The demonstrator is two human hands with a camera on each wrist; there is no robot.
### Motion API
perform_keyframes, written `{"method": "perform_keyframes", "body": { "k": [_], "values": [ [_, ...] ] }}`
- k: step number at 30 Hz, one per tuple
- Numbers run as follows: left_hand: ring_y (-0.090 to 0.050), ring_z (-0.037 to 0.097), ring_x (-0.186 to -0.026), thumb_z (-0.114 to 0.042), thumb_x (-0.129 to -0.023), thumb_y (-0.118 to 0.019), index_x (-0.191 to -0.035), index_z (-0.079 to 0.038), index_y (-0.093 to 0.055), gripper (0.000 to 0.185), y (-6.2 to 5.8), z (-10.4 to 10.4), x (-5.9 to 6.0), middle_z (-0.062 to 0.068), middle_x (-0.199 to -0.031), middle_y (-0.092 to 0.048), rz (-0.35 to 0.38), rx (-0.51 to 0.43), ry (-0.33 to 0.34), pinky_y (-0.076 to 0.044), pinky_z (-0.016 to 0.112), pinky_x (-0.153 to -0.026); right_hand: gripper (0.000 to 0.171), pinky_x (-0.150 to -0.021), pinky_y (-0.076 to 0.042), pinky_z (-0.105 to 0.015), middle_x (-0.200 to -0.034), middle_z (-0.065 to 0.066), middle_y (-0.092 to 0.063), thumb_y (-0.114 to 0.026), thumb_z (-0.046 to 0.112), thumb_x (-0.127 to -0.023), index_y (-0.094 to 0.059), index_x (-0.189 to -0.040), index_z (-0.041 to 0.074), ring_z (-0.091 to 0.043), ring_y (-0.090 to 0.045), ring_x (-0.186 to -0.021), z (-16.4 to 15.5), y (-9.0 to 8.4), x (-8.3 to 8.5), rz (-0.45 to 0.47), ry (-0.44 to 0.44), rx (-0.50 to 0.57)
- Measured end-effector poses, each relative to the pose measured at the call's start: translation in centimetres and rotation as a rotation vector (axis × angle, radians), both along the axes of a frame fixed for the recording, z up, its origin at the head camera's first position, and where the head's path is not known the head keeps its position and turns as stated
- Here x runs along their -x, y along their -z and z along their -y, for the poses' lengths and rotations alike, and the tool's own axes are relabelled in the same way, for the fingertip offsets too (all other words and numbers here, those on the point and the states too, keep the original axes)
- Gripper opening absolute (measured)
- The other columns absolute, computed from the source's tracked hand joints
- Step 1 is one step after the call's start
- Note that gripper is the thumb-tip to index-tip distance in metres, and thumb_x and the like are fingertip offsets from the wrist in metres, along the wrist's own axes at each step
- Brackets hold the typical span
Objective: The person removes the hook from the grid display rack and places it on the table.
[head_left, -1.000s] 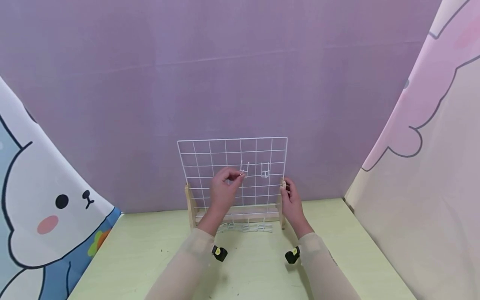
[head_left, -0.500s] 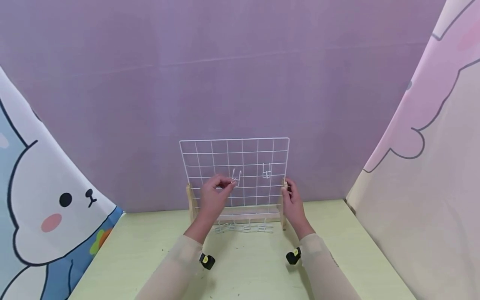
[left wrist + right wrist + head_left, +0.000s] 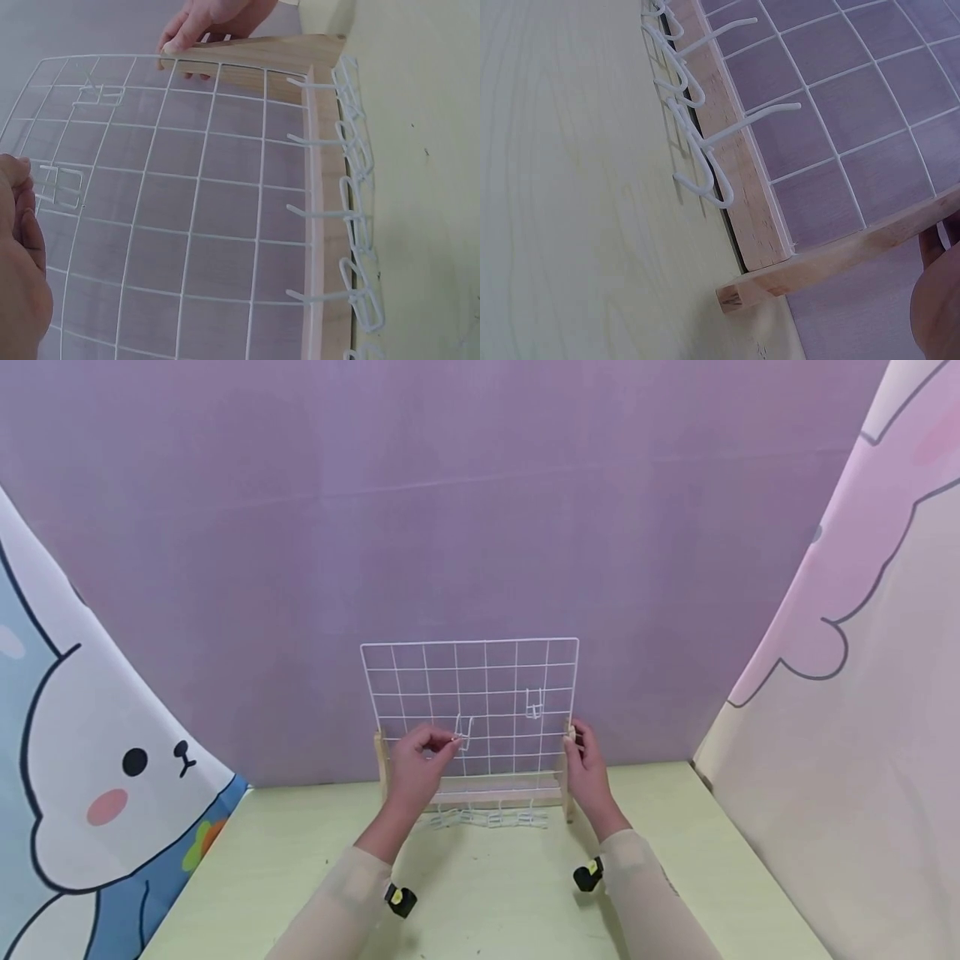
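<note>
Left hand (image 3: 416, 766) pinching white wire hook (image 3: 464, 732) at centre of wire grid (image 3: 405, 681), right hand (image 3: 588, 768) gripping wooden post (image 3: 567, 756) — lower right of grid

left hand (image 3: 413, 766) lower and further left along the wire grid (image 3: 390, 693), white hook (image 3: 463, 732) carried with it

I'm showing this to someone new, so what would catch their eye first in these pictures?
The white wire grid standing upright in a wooden stand at the back of the green table. The left hand pinches a small wire hook against the grid, while the right hand grips the stand's right post. Another hook hangs higher to the right, and a row of hooks lines the base.
</note>
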State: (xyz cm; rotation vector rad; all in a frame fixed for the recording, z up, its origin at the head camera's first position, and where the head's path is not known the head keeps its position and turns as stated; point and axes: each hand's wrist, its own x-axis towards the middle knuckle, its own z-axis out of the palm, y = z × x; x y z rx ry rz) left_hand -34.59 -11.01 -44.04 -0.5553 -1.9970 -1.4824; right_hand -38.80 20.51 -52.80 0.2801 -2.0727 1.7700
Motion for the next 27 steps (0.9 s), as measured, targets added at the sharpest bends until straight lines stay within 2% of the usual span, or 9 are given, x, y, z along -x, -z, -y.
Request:
{"method": "perform_keyframes", "body": {
  "k": [5,9,15,17,19,21,23,27],
  "values": [
    [-0.067,0.017,-0.082,-0.007,-0.094,-0.09,-0.093,-0.014,-0.082,0.011,0.7,0.9,-0.1,-0.003,-0.09,-0.075,0.026,0.013,-0.007,-0.059,0.027,-0.072,0.043,-0.116,-0.046,-0.061,-0.157,-0.021,-0.052,-0.048,0.025,-0.12,-0.045,-0.162,0.014,-0.042,-0.053,-0.138,0.1,0.0,0.0,-0.002,-0.005,0.005],
    [-0.067,0.016,-0.083,-0.005,-0.093,-0.09,-0.094,-0.013,-0.082,0.011,1.1,1.6,-0.3,-0.003,-0.092,-0.076,0.035,0.031,-0.016,-0.058,0.024,-0.071,0.043,-0.116,-0.047,-0.061,-0.157,-0.021,-0.051,-0.047,0.022,-0.121,-0.045,-0.162,0.013,-0.041,-0.053,-0.138,0.2,0.0,0.0,0.011,0.007,0.001],
    [-0.066,0.016,-0.08,-0.003,-0.093,-0.088,-0.095,-0.012,-0.081,0.011,1.3,2.6,-0.7,-0.003,-0.09,-0.076,0.033,0.059,-0.016,-0.055,0.021,-0.068,0.043,-0.119,-0.042,-0.068,-0.158,-0.033,-0.046,-0.046,0.012,-0.12,-0.043,-0.161,0.003,-0.054,-0.048,-0.141,0.4,-1.6,-1.0,0.035,-0.028,0.046],
    [-0.066,0.017,-0.08,-0.003,-0.094,-0.088,-0.096,-0.012,-0.082,0.011,1.3,2.8,-0.9,-0.002,-0.09,-0.076,0.038,0.07,-0.014,-0.055,0.022,-0.068,0.043,-0.117,-0.045,-0.064,-0.158,-0.035,-0.046,-0.046,0.01,-0.119,-0.042,-0.161,0.0,-0.055,-0.048,-0.141,0.4,-2.2,-1.5,0.045,-0.035,0.035],
    [-0.066,0.017,-0.081,-0.004,-0.094,-0.088,-0.096,-0.014,-0.082,0.012,1.4,3.1,-0.9,-0.002,-0.09,-0.076,0.058,0.08,-0.018,-0.055,0.022,-0.069,0.044,-0.115,-0.049,-0.052,-0.158,-0.035,-0.046,-0.046,0.01,-0.119,-0.042,-0.162,0.0,-0.054,-0.049,-0.14,0.4,-2.4,-1.6,0.046,-0.033,0.019],
    [-0.066,0.017,-0.081,-0.006,-0.094,-0.089,-0.095,-0.015,-0.081,0.011,1.5,3.4,-1.0,-0.003,-0.091,-0.076,0.078,0.094,-0.023,-0.055,0.022,-0.069,0.045,-0.111,-0.049,-0.04,-0.159,-0.033,-0.047,-0.046,0.012,-0.12,-0.041,-0.163,0.002,-0.053,-0.05,-0.141,0.3,-1.9,-1.3,0.045,-0.024,0.006],
    [-0.067,0.016,-0.082,-0.007,-0.094,-0.09,-0.094,-0.015,-0.081,0.012,1.7,3.8,-1.1,-0.004,-0.091,-0.076,0.098,0.101,-0.028,-0.056,0.022,-0.07,0.046,-0.108,-0.048,-0.033,-0.16,-0.032,-0.047,-0.045,0.015,-0.12,-0.041,-0.164,0.004,-0.052,-0.049,-0.141,0.2,-1.2,-0.8,0.034,-0.016,0.005],
    [-0.067,0.016,-0.081,-0.004,-0.092,-0.09,-0.092,-0.015,-0.08,0.014,2.1,4.4,-1.4,-0.004,-0.09,-0.075,0.123,0.113,-0.035,-0.058,0.023,-0.071,0.044,-0.11,-0.048,-0.039,-0.159,-0.025,-0.05,-0.046,0.02,-0.121,-0.043,-0.164,0.01,-0.046,-0.052,-0.14,0.0,-0.1,0.2,0.013,0.002,-0.002]
  ]
}}
